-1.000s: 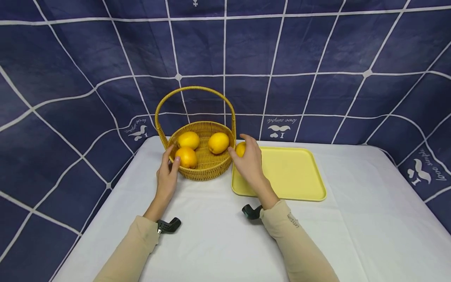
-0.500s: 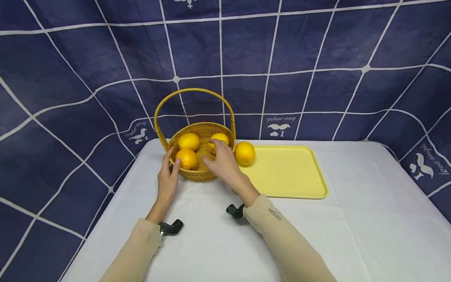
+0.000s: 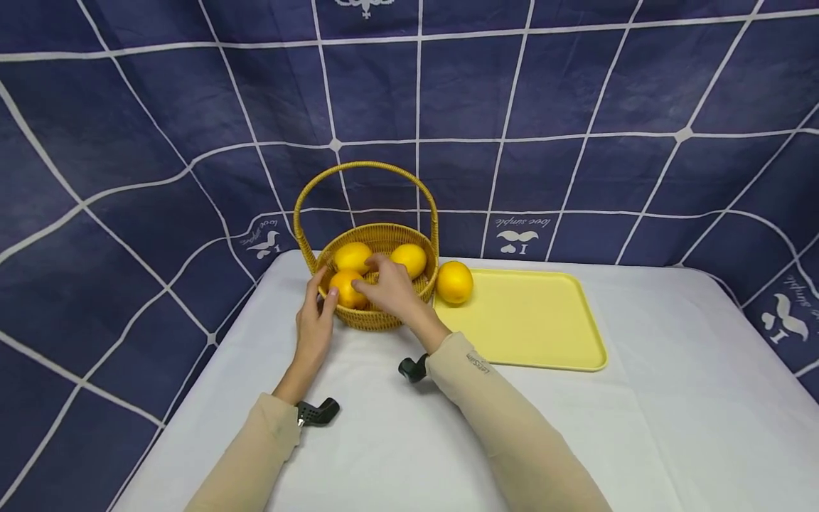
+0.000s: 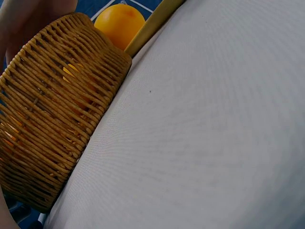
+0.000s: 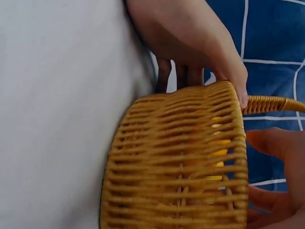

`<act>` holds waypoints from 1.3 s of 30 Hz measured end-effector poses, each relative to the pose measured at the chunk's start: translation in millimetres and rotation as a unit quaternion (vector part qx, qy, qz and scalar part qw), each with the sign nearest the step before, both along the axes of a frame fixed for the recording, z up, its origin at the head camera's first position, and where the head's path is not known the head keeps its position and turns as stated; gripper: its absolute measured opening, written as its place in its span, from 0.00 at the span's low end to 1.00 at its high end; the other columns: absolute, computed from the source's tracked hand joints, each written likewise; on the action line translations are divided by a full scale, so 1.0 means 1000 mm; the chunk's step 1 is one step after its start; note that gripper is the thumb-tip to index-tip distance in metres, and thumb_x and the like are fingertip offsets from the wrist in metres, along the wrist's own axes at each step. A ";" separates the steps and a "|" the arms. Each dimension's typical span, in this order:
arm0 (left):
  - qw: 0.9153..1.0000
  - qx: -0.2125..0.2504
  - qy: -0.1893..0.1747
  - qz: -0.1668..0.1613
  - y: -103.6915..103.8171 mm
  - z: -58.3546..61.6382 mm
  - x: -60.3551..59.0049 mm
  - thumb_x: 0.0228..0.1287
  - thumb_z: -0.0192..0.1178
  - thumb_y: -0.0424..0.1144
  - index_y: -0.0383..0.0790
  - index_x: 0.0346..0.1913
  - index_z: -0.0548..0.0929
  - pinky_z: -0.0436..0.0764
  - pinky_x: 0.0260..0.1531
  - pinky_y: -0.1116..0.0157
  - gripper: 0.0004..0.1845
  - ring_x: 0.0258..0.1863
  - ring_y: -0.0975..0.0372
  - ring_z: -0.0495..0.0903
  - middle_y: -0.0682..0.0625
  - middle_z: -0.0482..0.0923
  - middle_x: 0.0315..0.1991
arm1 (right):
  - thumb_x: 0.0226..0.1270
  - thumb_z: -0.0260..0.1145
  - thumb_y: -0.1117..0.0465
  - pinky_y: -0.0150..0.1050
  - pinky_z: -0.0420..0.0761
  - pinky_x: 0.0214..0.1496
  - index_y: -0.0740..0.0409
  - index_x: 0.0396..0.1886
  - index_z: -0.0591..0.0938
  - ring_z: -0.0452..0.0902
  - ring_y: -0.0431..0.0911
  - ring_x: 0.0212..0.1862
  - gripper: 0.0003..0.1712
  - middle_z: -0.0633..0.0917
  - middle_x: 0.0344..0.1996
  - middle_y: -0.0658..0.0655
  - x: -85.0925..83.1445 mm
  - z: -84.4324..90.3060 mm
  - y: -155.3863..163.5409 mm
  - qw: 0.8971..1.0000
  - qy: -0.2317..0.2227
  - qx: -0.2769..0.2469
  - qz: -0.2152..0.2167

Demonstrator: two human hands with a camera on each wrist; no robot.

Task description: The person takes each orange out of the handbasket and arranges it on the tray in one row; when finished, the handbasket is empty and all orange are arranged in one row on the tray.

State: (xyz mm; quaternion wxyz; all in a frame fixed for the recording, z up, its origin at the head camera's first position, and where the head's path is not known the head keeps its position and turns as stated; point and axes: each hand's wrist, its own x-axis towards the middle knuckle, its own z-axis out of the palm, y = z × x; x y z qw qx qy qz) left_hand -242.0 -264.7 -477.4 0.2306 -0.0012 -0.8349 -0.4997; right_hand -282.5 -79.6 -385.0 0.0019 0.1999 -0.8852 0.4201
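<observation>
A woven wicker basket [image 3: 377, 320] with a tall hoop handle stands upright at the back of the table. Inside it are two lemons, one at the left [image 3: 352, 257] and one at the right [image 3: 409, 259], plus an orange [image 3: 348, 290] near the front. My left hand [image 3: 313, 323] grips the basket's left side, thumb at the rim and fingers along the outside. Over the basket's front rim reaches my right hand [image 3: 398, 290], thumb and fingers spread apart beside the front orange. In the right wrist view, the basket wall partly hides the right hand's fingers [image 5: 262, 193].
A yellow rectangular tray [image 3: 531, 320] lies right of the basket. On its back left corner, close to the basket, sits another orange [image 3: 455, 282]. White cloth [image 3: 371, 455] covers the table, and a blue gridded curtain [image 3: 576, 92] hangs behind it.
My right hand has let go of the orange on the tray and moved left, over the basket to the front orange. My left hand stays on the basket.
</observation>
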 end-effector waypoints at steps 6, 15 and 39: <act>1.000 -0.008 0.000 0.008 -0.003 0.004 0.002 0.84 0.49 0.55 0.63 0.81 0.63 0.68 0.77 0.45 0.28 0.79 0.51 0.66 0.52 0.64 0.81 | 0.72 0.71 0.44 0.45 0.83 0.66 0.65 0.70 0.77 0.81 0.54 0.64 0.38 0.85 0.62 0.62 -0.008 0.002 -0.019 0.998 -0.040 0.039 0.016; 1.000 -0.005 0.010 0.004 -0.001 0.003 -0.001 0.84 0.49 0.56 0.64 0.81 0.64 0.68 0.77 0.44 0.28 0.79 0.51 0.66 0.53 0.64 0.81 | 0.66 0.75 0.40 0.37 0.83 0.53 0.67 0.65 0.79 0.81 0.47 0.49 0.41 0.87 0.55 0.61 -0.019 -0.003 -0.027 0.996 -0.056 0.071 0.024; 1.000 -0.008 -0.005 0.007 0.003 0.002 0.002 0.84 0.47 0.58 0.64 0.82 0.62 0.66 0.78 0.42 0.28 0.79 0.50 0.66 0.52 0.64 0.81 | 0.59 0.79 0.43 0.46 0.86 0.58 0.56 0.68 0.78 0.80 0.54 0.61 0.41 0.85 0.58 0.59 0.010 0.023 0.022 0.999 0.017 -0.043 -0.010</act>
